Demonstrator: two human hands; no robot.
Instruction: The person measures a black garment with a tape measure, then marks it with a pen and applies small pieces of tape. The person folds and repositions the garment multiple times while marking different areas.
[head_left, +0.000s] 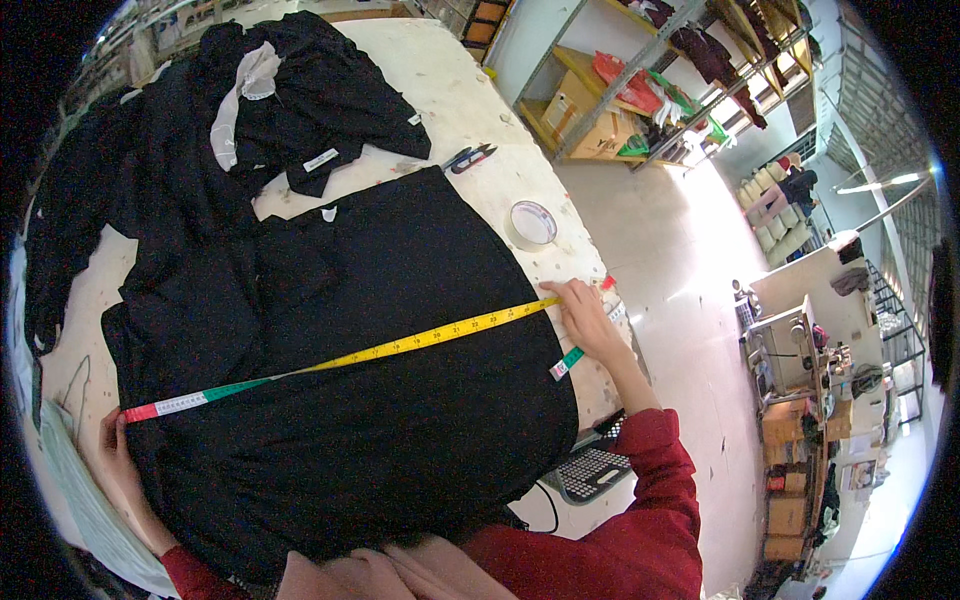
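A black garment (400, 410) lies spread over the pale table in front of me. Across its width stretches a tape measure (440, 335), coloured red, white and green toward the left and yellow toward the right, with a twist between. At the garment's left edge my left hand (117, 445) pinches the red end. My right hand (585, 318) pinches the yellow part just past the right edge, and a green and white tail (566, 363) of tape hangs below it. More black garments (330, 100), with white labels and a pale strip, are heaped at the far left.
On the table (535, 185) lie a roll of tape (533, 223) and small thread snips (470, 158) beyond the garment. A dark perforated tray-like object (590, 473) sits by the near right edge. Shelving with boxes (590, 118) stands past the table; a sewing machine (790, 335) is farther right.
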